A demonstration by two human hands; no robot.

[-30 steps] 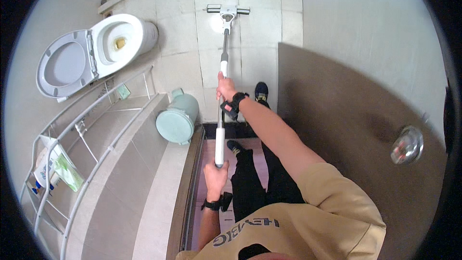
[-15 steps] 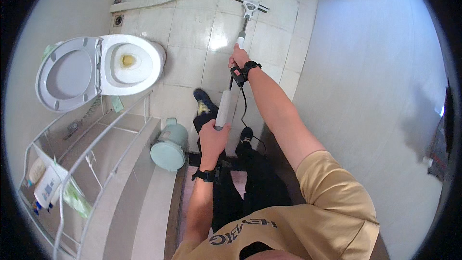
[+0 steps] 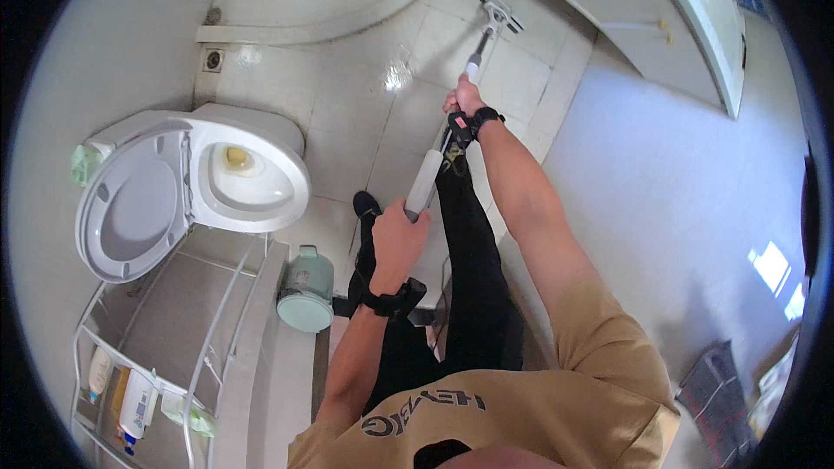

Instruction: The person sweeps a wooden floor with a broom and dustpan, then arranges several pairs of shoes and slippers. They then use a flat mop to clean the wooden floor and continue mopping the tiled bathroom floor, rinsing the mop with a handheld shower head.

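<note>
A white and grey long-handled squeegee [image 3: 426, 181] slants away from me, its wide head with dark blades resting on the pale floor tiles [image 3: 417, 117]. My left hand [image 3: 400, 241] is closed round the end of its thick white grip. Farther up the pole, my right hand [image 3: 466, 98] is wrapped round the shaft, below the head. Both wrists wear black straps with a small device. Parts of the pole between the hands are hidden by the right wrist and its device.
An open toilet [image 3: 252, 178] with yellowish water stands on the left. Near me are a pale green lidded bin [image 3: 307, 291] and a white wire rack [image 3: 208, 339] with bottles. A curved raised ledge [image 3: 347, 24] lies ahead, a white cabinet [image 3: 634, 17] far right.
The squeegee's head and my right hand have moved to the right. My right foot has stepped forward. The view has shifted, bringing more of the cabinet in. Both hands keep their grip.
</note>
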